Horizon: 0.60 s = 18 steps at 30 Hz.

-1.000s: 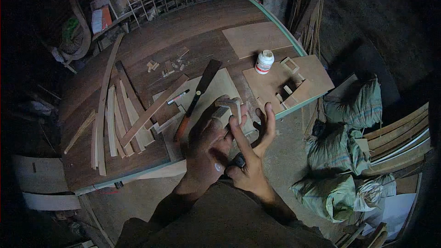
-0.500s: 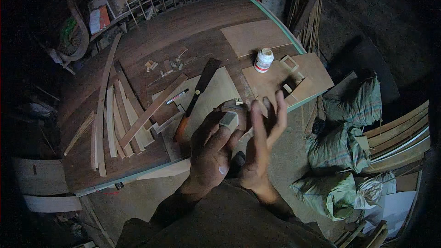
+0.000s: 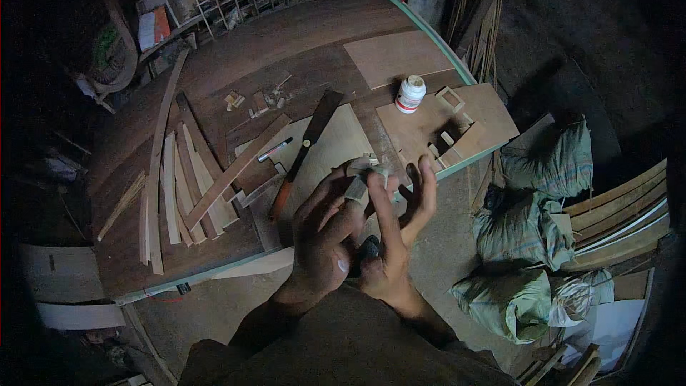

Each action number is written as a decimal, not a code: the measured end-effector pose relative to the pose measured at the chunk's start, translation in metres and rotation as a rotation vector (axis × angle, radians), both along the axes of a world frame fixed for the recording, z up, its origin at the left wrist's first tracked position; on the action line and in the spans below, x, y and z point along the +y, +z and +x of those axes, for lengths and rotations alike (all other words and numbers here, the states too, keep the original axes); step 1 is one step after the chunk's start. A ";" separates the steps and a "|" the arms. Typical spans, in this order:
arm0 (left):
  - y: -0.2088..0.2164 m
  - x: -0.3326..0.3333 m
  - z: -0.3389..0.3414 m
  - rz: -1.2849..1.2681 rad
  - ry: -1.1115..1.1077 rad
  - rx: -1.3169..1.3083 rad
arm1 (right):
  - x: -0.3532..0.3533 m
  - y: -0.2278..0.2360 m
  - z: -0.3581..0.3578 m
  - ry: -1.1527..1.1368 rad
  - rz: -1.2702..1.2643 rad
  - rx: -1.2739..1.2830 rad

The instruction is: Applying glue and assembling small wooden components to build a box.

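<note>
Left hand [image 3: 321, 225]: bent around a small wooden block [image 3: 356, 190], pinching it between thumb and fingers.
Right hand [image 3: 389, 232]: index fingertip laid against the block, other fingers spread and raised clear of it.
Small wooden block: held up in front of the chest, in view over the near edge of the desk [image 3: 286, 50]; its far end is hidden by fingers.
Dark object [image 3: 369, 246]: between the two palms, too shadowed to identify.
Dark-bladed tool [image 3: 307, 143]: just beyond the left hand, lying aslant, orange-brown handle toward the near edge, blade across a pale board [image 3: 345, 132].
Marker pen [image 3: 275, 149]: left of the tool, beside a slanting wooden strip [image 3: 239, 173].
Wooden strips [image 3: 171, 186]: fanned out toward the left edge, some overlapping.
Offcuts [image 3: 261, 104]: loosely scattered near the middle, beyond the marker.
White jar [image 3: 411, 93]: upright, red-banded, on a brown panel [image 3: 493, 129] at the near right corner.
Small wooden frame [image 3: 450, 100]: on that same panel, right of the jar, with short wooden pieces [image 3: 446, 139] nearer the near edge.
Thin sheet [image 3: 396, 59]: flat by the right edge, beyond the jar.
Sacks [image 3: 525, 232]: on the floor, off the right edge, close to curved boards [image 3: 618, 221].
</note>
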<state>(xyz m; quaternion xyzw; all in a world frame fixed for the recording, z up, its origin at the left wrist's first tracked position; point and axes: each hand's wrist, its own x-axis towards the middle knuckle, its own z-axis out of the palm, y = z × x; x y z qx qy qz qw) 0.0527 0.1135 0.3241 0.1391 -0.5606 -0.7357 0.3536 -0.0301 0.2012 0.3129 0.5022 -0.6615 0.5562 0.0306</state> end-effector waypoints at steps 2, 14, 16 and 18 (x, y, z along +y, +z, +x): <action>0.002 0.002 -0.003 0.063 0.020 0.077 | -0.008 0.002 -0.004 -0.054 -0.028 0.039; 0.003 -0.009 -0.003 -0.040 0.014 -0.085 | -0.007 -0.004 0.000 0.031 0.034 -0.041; 0.004 -0.008 -0.007 -0.088 0.059 -0.082 | -0.011 -0.002 -0.007 0.004 0.086 0.019; 0.005 -0.007 -0.010 -0.148 0.115 -0.092 | -0.015 0.002 -0.015 -0.046 -0.014 -0.008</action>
